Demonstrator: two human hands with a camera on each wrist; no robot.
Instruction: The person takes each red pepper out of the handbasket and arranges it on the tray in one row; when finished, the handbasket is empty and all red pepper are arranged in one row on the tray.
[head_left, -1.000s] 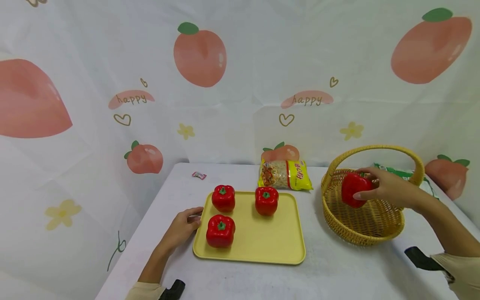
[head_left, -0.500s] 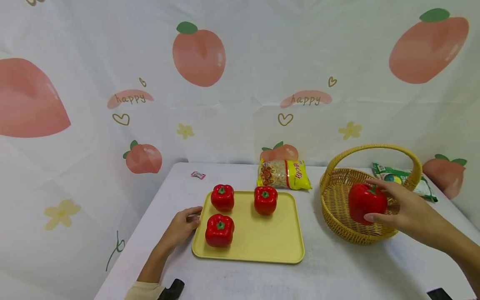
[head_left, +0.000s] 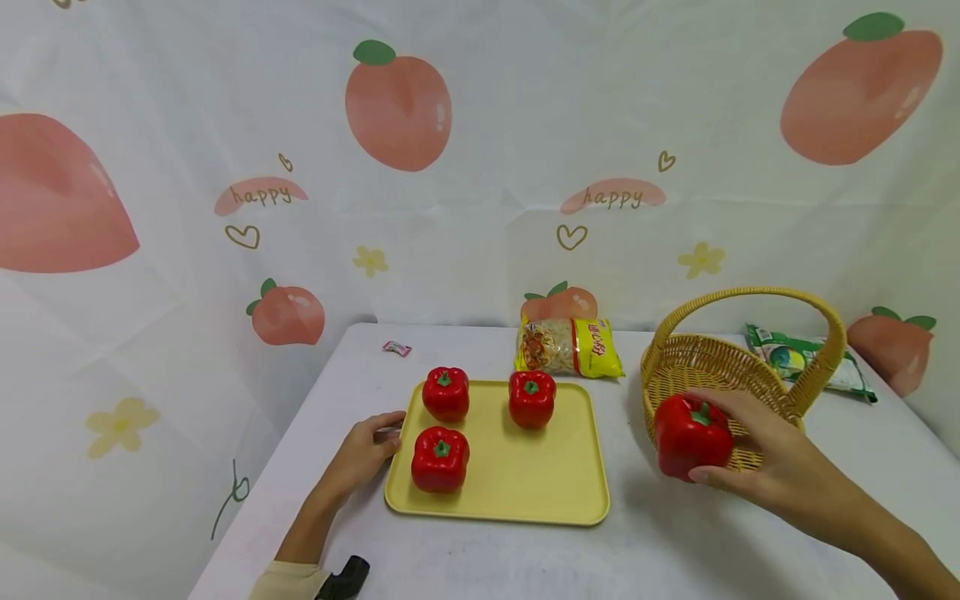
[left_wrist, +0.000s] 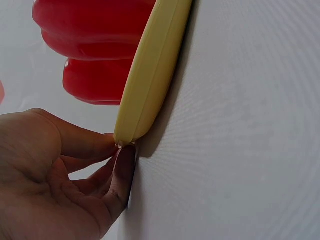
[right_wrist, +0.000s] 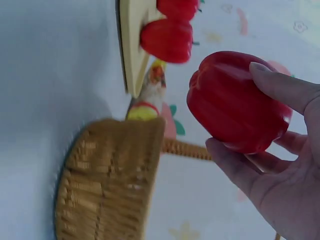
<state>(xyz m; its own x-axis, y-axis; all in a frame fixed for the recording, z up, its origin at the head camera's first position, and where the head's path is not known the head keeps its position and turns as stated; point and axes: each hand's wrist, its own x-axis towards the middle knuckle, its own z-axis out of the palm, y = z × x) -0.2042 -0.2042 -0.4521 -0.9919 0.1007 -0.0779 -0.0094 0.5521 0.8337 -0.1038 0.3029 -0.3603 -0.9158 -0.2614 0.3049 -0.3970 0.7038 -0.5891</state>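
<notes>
My right hand [head_left: 780, 458] grips a red bell pepper [head_left: 692, 439] with a green stem, thumb on one side and fingers on the other. In the head view the pepper overlaps the near rim of the wicker basket [head_left: 697, 354]; in the right wrist view it is held clear of the basket's wall [right_wrist: 107, 180]. A yellow tray [head_left: 528, 492] lies left of the basket, bearing three more red peppers: one at its back left [head_left: 446, 396], one farther right [head_left: 532, 402], one at front left [head_left: 439, 461]. My left hand [head_left: 362, 454] pinches the tray's left edge [left_wrist: 150, 75] between thumb and fingers.
A yellow bag of dried food [head_left: 566, 348] lies behind the tray. A green and white packet [head_left: 806, 360] sits behind the basket, at its right. One small pink wrapped candy [head_left: 397, 348] lies at the table's back left. The tall basket handle [head_left: 742, 293] arches upward.
My right hand has lifted the pepper out of the basket, bringing it nearer to me and then leftward over the near rim. The left hand and tray have stayed put.
</notes>
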